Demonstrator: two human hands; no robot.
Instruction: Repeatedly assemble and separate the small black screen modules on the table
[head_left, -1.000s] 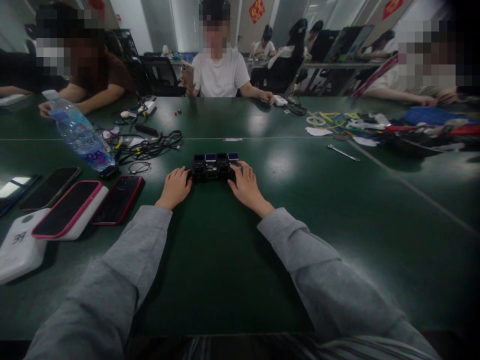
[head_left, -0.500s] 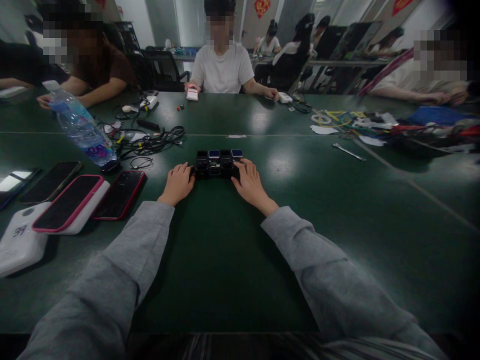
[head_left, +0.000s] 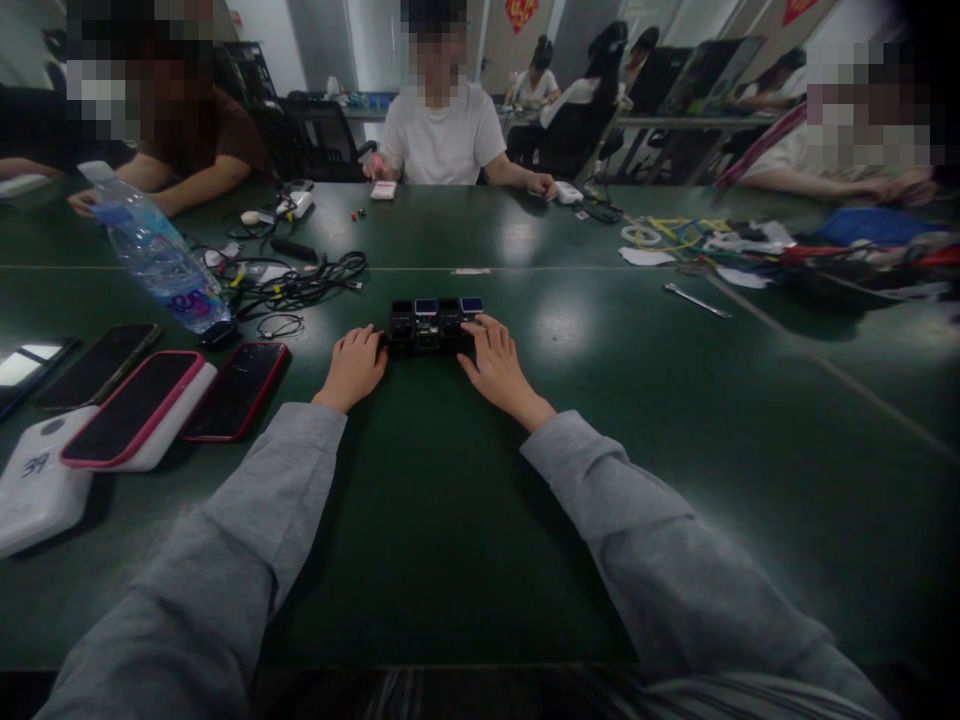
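Observation:
A black device with a row of small square screens along its far side lies on the green table, in front of me. My left hand rests at its left end, fingers curled against a small dark part there. At the right end, my right hand grips the device, with fingertips on its top and the thumb at the near side. Both hands partly cover the ends of the device.
Several phones, one a red phone, and a white case lie left. Beyond them are a tilted water bottle and black cables. A wrench and tangled wires are right. A person sits opposite.
The view has shifted very slightly. The hand of the person opposite has moved off the small white object, which now lies on the table. My hands stay at the device.

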